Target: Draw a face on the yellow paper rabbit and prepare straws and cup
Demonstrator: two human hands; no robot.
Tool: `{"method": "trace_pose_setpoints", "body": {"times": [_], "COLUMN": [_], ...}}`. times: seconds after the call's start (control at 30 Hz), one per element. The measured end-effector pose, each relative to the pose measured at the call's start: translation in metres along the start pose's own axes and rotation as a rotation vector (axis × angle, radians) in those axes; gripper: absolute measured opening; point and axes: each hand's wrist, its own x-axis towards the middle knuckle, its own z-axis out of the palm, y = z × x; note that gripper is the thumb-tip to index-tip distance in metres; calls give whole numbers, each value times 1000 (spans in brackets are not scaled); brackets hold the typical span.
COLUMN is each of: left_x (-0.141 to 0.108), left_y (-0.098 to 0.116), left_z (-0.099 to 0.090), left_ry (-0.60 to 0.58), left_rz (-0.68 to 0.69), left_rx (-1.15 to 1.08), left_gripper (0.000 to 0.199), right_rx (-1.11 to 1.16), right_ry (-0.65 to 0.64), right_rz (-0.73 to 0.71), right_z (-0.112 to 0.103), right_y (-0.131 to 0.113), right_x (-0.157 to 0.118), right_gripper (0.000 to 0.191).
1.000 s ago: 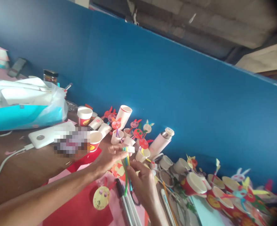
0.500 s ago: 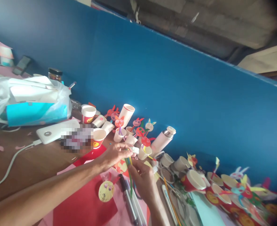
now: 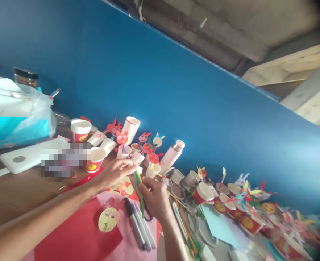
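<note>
My left hand [image 3: 117, 174] is closed in a pinch on the upper end of a few thin coloured strips [image 3: 137, 176], blue, green and yellow. Lower down, my right hand [image 3: 156, 197] grips the same strips between thumb and fingers. A dark loop, like a scissors handle [image 3: 148, 214], shows under the right hand, and a grey blade-like edge lies by the strips. A small white piece sits at the left fingertips. Beneath the hands, a yellow paper face with pink ears [image 3: 108, 219] rests on red paper [image 3: 78, 232], left of several markers [image 3: 139, 224].
Paper cups with red animal faces on sticks [image 3: 124, 151] stand behind the hands, near a pink thermos [image 3: 171, 156]. A white power bank [image 3: 26, 156] and plastic bag [image 3: 40, 112] are left. More decorated cups [image 3: 203, 194], a pencil [image 3: 185, 224] and pale blue paper [image 3: 219, 224] lie right.
The view has swung right, so things appear farther left. Both hands keep hold of the strips; a grey blade-like edge now shows beside them, and the dark loop is plainer.
</note>
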Motion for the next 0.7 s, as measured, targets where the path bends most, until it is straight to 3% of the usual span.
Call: {"method": "trace_pose_setpoints", "body": {"times": [0.23, 0.37, 0.43, 0.7], "left_x": [8, 19, 24, 23], "left_y": [0, -14, -23, -48], "left_z": [-18, -27, -29, -26], "left_ry": [-123, -121, -117, -145], "left_rz": [-61, -47, -52, -75], "left_rx": [40, 491, 608, 621], "left_gripper": [42, 28, 20, 20], "right_rx": [-36, -33, -35, -33], "right_ry": [14, 35, 46, 46], "right_rz": [10, 11, 0, 10], "right_z": [-13, -16, -16, -17], "right_y": [7, 13, 14, 16], "right_x": [0, 1, 1, 2], "right_gripper": [19, 20, 18, 19]}}
